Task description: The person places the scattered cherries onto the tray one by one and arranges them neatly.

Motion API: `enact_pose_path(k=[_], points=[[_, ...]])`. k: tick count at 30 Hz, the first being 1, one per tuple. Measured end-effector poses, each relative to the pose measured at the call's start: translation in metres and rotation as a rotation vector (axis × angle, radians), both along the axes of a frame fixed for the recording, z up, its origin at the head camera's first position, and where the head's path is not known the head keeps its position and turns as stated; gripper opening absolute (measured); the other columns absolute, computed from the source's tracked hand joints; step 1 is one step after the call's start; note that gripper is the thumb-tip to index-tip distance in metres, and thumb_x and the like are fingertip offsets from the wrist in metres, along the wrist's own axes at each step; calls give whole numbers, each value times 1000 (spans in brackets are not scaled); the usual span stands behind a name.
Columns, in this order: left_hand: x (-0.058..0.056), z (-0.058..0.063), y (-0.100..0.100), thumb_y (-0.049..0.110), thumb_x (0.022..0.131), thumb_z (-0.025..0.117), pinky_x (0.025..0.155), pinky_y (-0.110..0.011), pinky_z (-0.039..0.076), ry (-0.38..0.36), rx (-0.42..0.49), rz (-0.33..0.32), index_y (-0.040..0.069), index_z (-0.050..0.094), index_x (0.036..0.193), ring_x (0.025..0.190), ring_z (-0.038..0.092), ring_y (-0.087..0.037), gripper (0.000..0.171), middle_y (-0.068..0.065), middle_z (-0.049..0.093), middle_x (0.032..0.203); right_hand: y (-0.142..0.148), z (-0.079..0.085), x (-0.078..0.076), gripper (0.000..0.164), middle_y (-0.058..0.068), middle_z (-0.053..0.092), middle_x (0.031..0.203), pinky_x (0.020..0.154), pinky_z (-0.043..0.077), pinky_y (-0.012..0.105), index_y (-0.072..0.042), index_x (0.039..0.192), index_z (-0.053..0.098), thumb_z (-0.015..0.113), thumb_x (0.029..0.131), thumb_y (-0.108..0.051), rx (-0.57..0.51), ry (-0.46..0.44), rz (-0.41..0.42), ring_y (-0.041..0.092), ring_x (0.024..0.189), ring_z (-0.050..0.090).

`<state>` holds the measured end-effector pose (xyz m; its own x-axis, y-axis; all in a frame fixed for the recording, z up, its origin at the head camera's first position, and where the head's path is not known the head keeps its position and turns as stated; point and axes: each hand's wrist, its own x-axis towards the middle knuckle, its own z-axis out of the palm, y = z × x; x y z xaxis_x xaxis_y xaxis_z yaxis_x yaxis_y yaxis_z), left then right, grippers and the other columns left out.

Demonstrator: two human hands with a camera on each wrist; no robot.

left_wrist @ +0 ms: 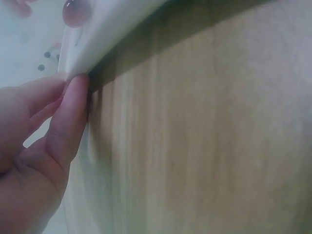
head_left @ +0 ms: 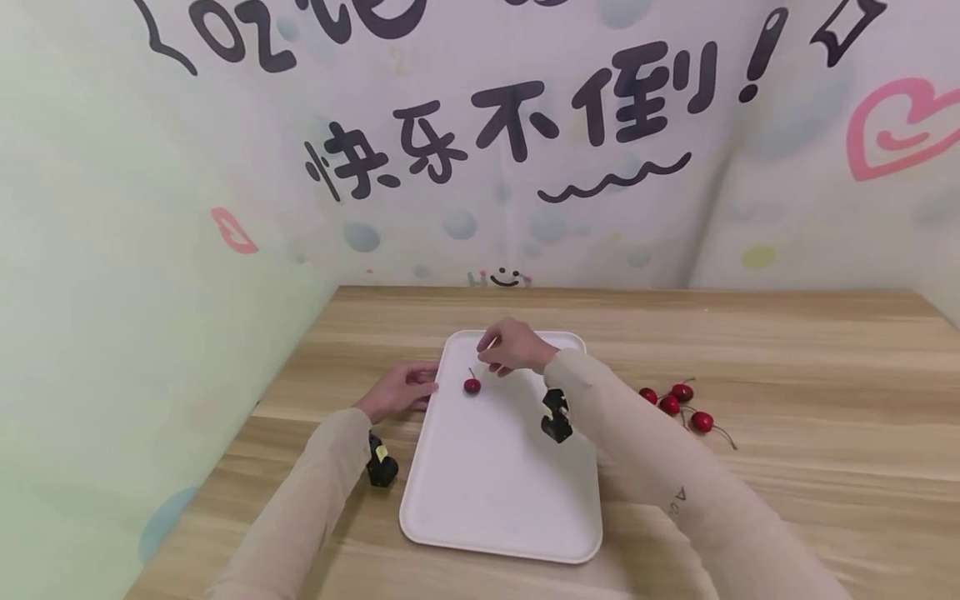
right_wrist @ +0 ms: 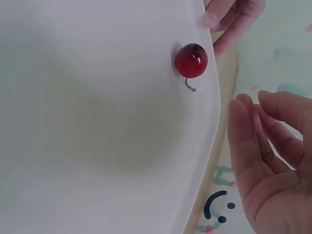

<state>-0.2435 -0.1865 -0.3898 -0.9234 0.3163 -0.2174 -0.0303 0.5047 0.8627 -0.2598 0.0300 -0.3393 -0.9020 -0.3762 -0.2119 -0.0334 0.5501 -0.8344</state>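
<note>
A white rectangular tray (head_left: 502, 483) lies on the wooden table. My left hand (head_left: 401, 389) grips its left edge, and the left wrist view shows the thumb and a finger (left_wrist: 73, 109) pinching the rim. One dark red cherry (head_left: 472, 386) with a thin stem rests on the tray near that edge, close to the left fingertips. Over the far part of the tray hovers my right hand (head_left: 513, 346), beyond the cherry and a little to its right. In the right wrist view its fingers (right_wrist: 243, 131) are loosely bent, with nothing between them and the thumb.
Several cherries (head_left: 702, 422) with stems lie in a group on the wooden table (head_left: 825, 367), right of the tray and beside my right forearm. A printed wall covering (head_left: 450, 250) rises behind the table's back edge. Another pale wall (head_left: 150, 333) stands at the left.
</note>
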Motion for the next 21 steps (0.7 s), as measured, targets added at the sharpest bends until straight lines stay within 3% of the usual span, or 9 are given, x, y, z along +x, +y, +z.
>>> enact_pose_path(k=[7,15,21], points=[[0,2,2,1,86,54,68,-29,54,-8,-13,11,-3,44,127,80,60,-20,42,-21,54,100,21,7,18,15,16,59,82,58,54,26,3,96,61,58,84,-6,-15,87,56,18,67,58],[0,3,3,1,86,54,68,-29,54,-4,-17,5,-4,44,127,78,60,-20,42,-21,53,99,66,23,47,14,11,61,83,58,54,27,1,95,62,59,84,-7,-37,166,118,24,71,60],[0,3,2,2,86,55,69,-30,54,-10,-34,12,-2,44,127,81,59,-21,43,-21,54,101,106,11,57,15,16,61,84,58,55,29,5,96,60,57,85,-4,-13,170,116,22,69,59]])
